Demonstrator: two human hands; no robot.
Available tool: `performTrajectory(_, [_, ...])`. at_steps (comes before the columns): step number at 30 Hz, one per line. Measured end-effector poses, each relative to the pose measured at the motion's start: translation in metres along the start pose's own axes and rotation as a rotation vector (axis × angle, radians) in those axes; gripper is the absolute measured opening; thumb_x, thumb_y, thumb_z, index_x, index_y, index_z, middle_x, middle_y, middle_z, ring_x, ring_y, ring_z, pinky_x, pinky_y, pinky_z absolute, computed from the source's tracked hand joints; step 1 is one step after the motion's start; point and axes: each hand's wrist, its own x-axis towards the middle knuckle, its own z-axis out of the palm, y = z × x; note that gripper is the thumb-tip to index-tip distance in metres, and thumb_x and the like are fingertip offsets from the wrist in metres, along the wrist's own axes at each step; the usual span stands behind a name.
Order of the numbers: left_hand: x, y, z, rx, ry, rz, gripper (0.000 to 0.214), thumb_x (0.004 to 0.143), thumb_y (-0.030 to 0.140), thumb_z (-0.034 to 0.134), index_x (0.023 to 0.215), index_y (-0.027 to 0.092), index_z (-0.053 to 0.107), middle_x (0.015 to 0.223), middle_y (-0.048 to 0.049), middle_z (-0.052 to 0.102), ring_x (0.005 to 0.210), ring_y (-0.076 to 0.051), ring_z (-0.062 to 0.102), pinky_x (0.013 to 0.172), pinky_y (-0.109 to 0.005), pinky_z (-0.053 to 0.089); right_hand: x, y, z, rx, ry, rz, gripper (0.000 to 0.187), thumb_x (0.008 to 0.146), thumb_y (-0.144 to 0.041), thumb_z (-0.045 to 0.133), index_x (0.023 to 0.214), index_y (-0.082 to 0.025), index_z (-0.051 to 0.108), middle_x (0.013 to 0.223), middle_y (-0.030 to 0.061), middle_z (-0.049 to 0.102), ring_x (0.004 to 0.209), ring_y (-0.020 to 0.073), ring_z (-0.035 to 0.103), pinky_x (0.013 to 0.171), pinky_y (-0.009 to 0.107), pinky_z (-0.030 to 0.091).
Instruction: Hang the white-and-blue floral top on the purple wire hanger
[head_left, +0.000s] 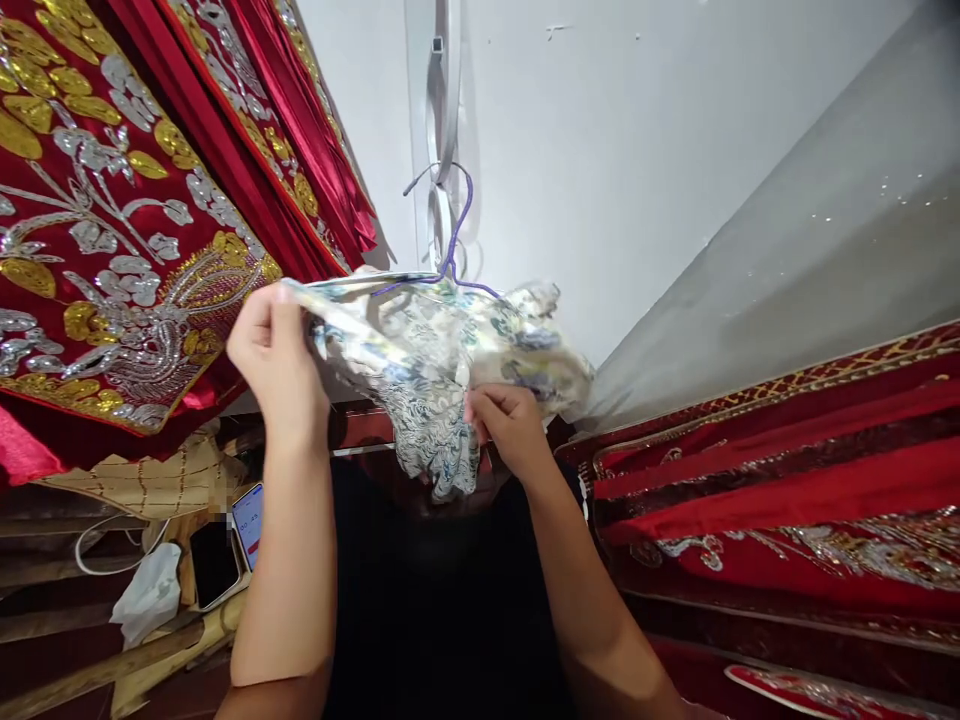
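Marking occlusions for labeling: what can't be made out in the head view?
All head view:
- Purple hanger: lower part hidden by the patterned garment.
- Garment's end at picture right: print blurred.
- Right grip: exact pinch point blurred, partly hidden by its own fingers.
- Lit phone: fine text too small.
- Red embroidered cloth: cut off by left and top edges.

head view | lit phone [246,522], lower left — digits on its bluish screen, apparently "00" then "45"; small and soft, so the reading is unsure | right part of the screen — cut off behind the left forearm [296,530]; any further figures there cannot be read
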Motion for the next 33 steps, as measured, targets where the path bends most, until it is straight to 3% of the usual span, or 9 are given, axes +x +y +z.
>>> performTrajectory(5, [0.001, -0.063, -0.035, -0.199, 0.108, -0.524, 0.022, 0.092, 0.038, 0.053, 0.084, 0.018, 0.050, 0.082, -0.0022, 0.063, 0.083, -0.014, 0.063, 0.083, -0.032, 0.053, -0.022, 0.016, 0.007, 0.119, -0.024, 0.080, 0.029, 0.081, -0.030, 0.058, 0.055, -0.018, 0.060, 0.040, -0.0036, 0.048, 0.036, 0.0085, 0.042, 0.043, 0.023, 0.032])
performTrajectory(9, [-0.028, -0.066, -0.032, 0.126, 0.132, -0.135, 0.025, 0.092, 0.040, 0.058, 0.083, 0.016, 0.058, 0.086, -0.0030, 0.062, 0.089, -0.015, 0.062, 0.090, -0.028, 0.048, -0.034, 0.034, -0.002, 0.247, 0.147, 0.093, 0.033, 0.080, -0.032, 0.063, 0.051, -0.018, 0.058, 0.042, -0.0027, 0.048, 0.035, 0.0076, 0.039, 0.040, 0.023, 0.026])
performTrajectory(14, [-0.025, -0.043, -0.023, 0.301, -0.320, 0.146, 0.024, 0.095, 0.038, 0.058, 0.088, 0.017, 0.065, 0.097, -0.0057, 0.064, 0.105, -0.018, 0.060, 0.099, -0.028, 0.043, -0.041, 0.047, -0.028, 0.455, 0.444, 0.049, 0.032, 0.077, -0.027, 0.067, 0.048, -0.017, 0.056, 0.046, -0.0036, 0.045, 0.037, 0.0054, 0.035, 0.040, 0.023, 0.023])
performTrajectory(17, [-0.010, -0.044, -0.018, 0.053, -0.371, -0.068, 0.025, 0.092, 0.041, 0.062, 0.083, 0.017, 0.063, 0.076, -0.0002, 0.058, 0.075, -0.012, 0.059, 0.076, -0.021, 0.048, -0.040, 0.046, -0.025, 0.442, 0.434, 0.065, 0.031, 0.077, -0.028, 0.067, 0.050, -0.017, 0.058, 0.048, -0.0031, 0.047, 0.039, 0.0060, 0.037, 0.041, 0.023, 0.024])
performTrajectory(21, [-0.009, -0.064, -0.023, -0.399, -0.144, -0.443, 0.019, 0.086, 0.032, 0.068, 0.078, 0.016, 0.063, 0.069, 0.0016, 0.060, 0.062, -0.009, 0.058, 0.066, -0.019, 0.050, -0.040, 0.047, -0.003, 0.322, 0.214, 0.155, 0.033, 0.082, -0.035, 0.065, 0.054, -0.018, 0.061, 0.046, -0.0020, 0.050, 0.040, 0.0087, 0.041, 0.044, 0.024, 0.029])
performTrajectory(24, [-0.035, -0.081, -0.036, -0.551, 0.074, -0.654, 0.011, 0.089, 0.022, 0.059, 0.082, 0.015, 0.064, 0.077, -0.0030, 0.070, 0.077, -0.012, 0.068, 0.083, -0.023, 0.054, -0.043, 0.051, 0.013, 0.311, 0.104, 0.189, 0.034, 0.084, -0.038, 0.064, 0.056, -0.018, 0.062, 0.044, -0.0018, 0.050, 0.041, 0.0096, 0.043, 0.046, 0.024, 0.030])
performTrajectory(28, [-0.095, -0.091, -0.054, -0.524, 0.185, -0.653, 0.014, 0.085, 0.021, 0.055, 0.090, 0.016, 0.067, 0.089, -0.0076, 0.075, 0.095, -0.015, 0.070, 0.090, -0.025, 0.053, -0.046, 0.059, 0.020, 0.331, 0.126, 0.204, 0.033, 0.083, -0.035, 0.063, 0.054, -0.018, 0.060, 0.042, -0.0019, 0.048, 0.041, 0.0097, 0.042, 0.047, 0.024, 0.031])
performTrajectory(30, [-0.122, -0.093, -0.062, -0.392, 0.144, -0.585, 0.017, 0.084, 0.027, 0.060, 0.096, 0.017, 0.068, 0.094, -0.0072, 0.075, 0.097, -0.018, 0.070, 0.090, -0.028, 0.054, -0.046, 0.065, 0.017, 0.354, 0.194, 0.223, 0.033, 0.082, -0.034, 0.062, 0.054, -0.018, 0.057, 0.043, -0.0024, 0.047, 0.041, 0.0090, 0.039, 0.046, 0.024, 0.029])
performTrajectory(33, [-0.145, -0.095, -0.072, 0.004, -0.196, -0.555, 0.022, 0.084, 0.036, 0.063, 0.093, 0.016, 0.069, 0.091, -0.0061, 0.074, 0.092, -0.021, 0.069, 0.084, -0.030, 0.054, -0.043, 0.075, 0.007, 0.507, 0.411, 0.278, 0.030, 0.079, -0.036, 0.063, 0.056, -0.019, 0.053, 0.045, -0.0045, 0.043, 0.041, 0.0076, 0.035, 0.043, 0.023, 0.025])
